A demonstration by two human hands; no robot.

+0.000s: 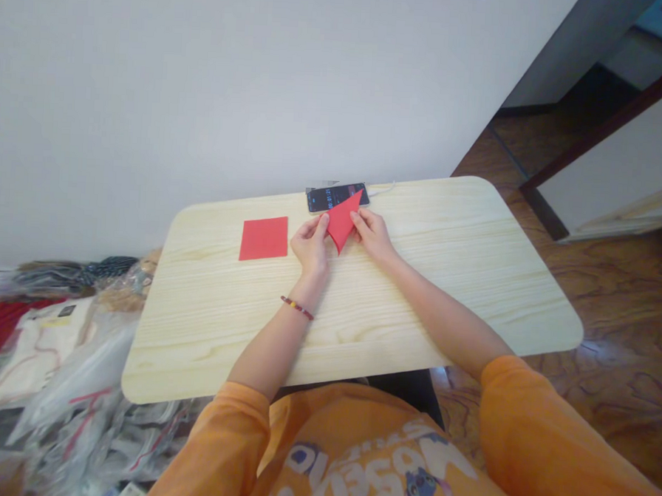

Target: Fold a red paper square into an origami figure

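Red paper triangle folded, pinched between left grip and right grip, both clamped on its edges. Sits mid-counter, just in front of black phone. Flat red paper square lies alone nearby, left of left grip, untouched.

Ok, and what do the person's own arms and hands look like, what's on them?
The left hand and right hand are bare, with no gloves or visible rings. The arms come out of loose orange sleeves, the left sleeve and right sleeve, which stop well short of the wrists. The left wrist wears a thin bracelet of dark red beads with a yellow bead among them.
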